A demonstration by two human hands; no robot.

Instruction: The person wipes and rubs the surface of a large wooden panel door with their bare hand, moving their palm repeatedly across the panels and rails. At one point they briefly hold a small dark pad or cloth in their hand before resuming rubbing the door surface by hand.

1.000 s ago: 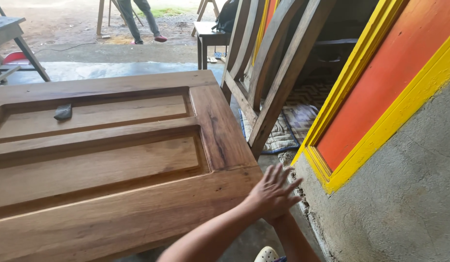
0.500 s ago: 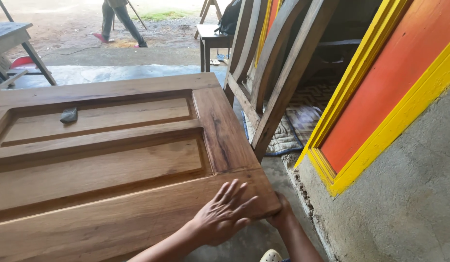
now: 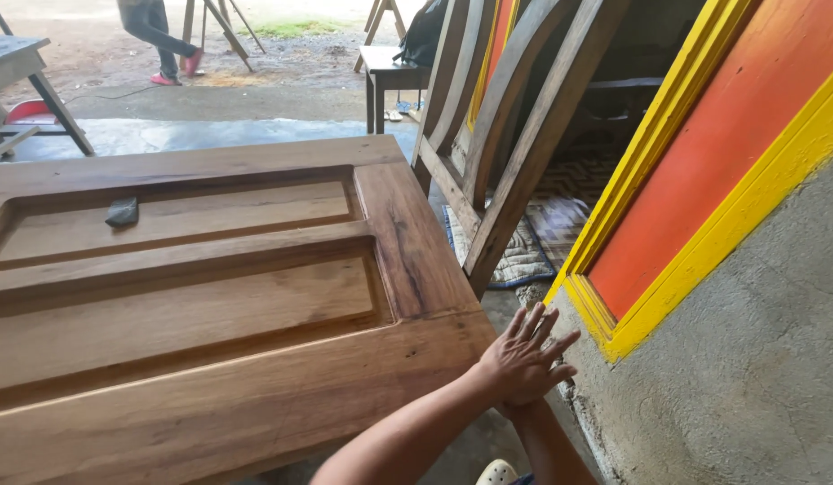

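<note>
**Off the Door's Corner**

Looking down at a big brown wooden door (image 3: 210, 314), lying flat, with two sunken panels. Reaching across it with the left hand (image 3: 522, 362). Wide open, fingers spread like a fan, holding nothing.

A moment ago, lying flat on top of the door near its near right corner. Now moved off the wood, out past that same corner, toward the grey wall (image 3: 749, 395). So no more pressing down on the door's top from that hand. Hard to tell if still brushing the door's edge.

Coming up from below, a right forearm (image 3: 547, 445), tucked under the left hand. Can't see the right hand at all, so can't tell if open or closed, or if gripping the door's edge.

Up on the far panel, near the door's left edge, a small dark block (image 3: 122, 212), well apart from both hands. Beside the door's right edge, leaning wooden frames (image 3: 524, 162) and an orange board with yellow trim (image 3: 704, 180). Far off, a person walking (image 3: 156, 36).
</note>
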